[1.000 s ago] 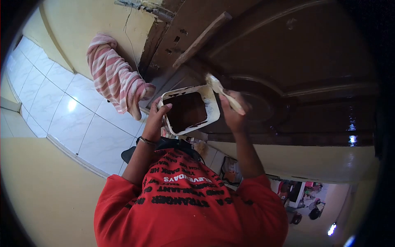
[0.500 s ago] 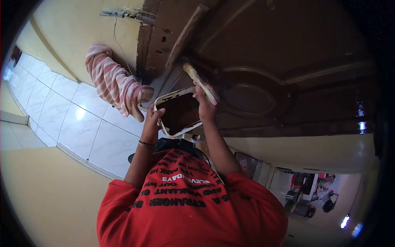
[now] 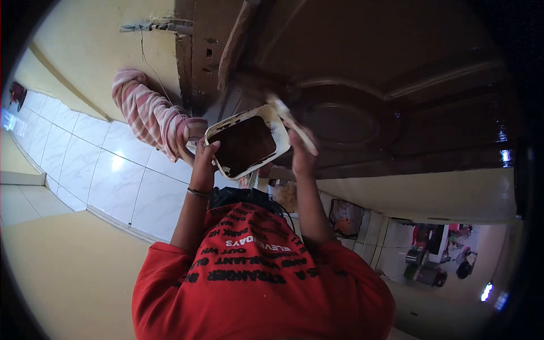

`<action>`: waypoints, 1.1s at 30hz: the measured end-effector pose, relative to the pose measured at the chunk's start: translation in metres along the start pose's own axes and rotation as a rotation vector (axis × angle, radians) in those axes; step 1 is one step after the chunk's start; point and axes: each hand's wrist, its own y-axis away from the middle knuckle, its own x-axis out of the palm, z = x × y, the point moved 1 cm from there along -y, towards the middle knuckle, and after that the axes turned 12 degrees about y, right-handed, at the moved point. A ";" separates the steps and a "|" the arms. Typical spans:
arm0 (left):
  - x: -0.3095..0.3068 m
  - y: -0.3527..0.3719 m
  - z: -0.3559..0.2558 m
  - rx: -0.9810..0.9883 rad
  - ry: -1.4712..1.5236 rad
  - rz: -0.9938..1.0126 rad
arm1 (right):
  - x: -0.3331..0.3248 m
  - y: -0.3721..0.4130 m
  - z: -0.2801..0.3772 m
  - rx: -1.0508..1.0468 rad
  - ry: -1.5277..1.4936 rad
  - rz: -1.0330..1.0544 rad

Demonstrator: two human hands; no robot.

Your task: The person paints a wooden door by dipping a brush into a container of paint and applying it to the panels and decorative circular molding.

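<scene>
My left hand [image 3: 205, 161] grips the left rim of a cream plastic tub [image 3: 278, 127], its thumb over the edge. Dark brown liquid, perhaps paint or varnish, lies in the tilted tub, and brown smears mark its inner walls. In my right hand [image 3: 303, 157] is a pale-handled paintbrush [image 3: 296, 126], held at the tub's right side with its far end by the upper right rim. Motion blurs the brush and that hand's fingers. Just beyond is a dark brown panelled door [image 3: 345, 130] with a glossy surface.
A pink-and-white striped towel [image 3: 144, 110] hangs left of the tub, beside the door's edge. White tiles [image 3: 116, 164] cover the floor at left. A metal bolt [image 3: 156, 26] is on the yellow wall [image 3: 102, 34]. Pots [image 3: 419, 266] stand far off at right.
The tub has tipped toward me, showing more of the brown liquid. My right hand has moved right and slightly down with the paintbrush, off the tub's rim.
</scene>
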 end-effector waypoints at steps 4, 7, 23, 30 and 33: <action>0.001 0.003 -0.002 0.021 -0.005 0.017 | 0.054 -0.023 0.022 -0.017 -0.107 0.117; -0.001 0.002 0.000 0.045 0.000 0.048 | 0.059 -0.030 0.016 0.006 -0.129 0.141; 0.007 -0.002 -0.002 -0.010 0.050 0.041 | -0.074 -0.038 0.088 -0.192 0.193 0.022; 0.007 0.009 0.001 -0.044 0.061 -0.031 | -0.022 -0.123 0.189 -0.859 0.872 0.474; 0.011 0.014 0.002 -0.052 0.076 -0.031 | 0.010 -0.142 0.188 -0.843 0.951 0.706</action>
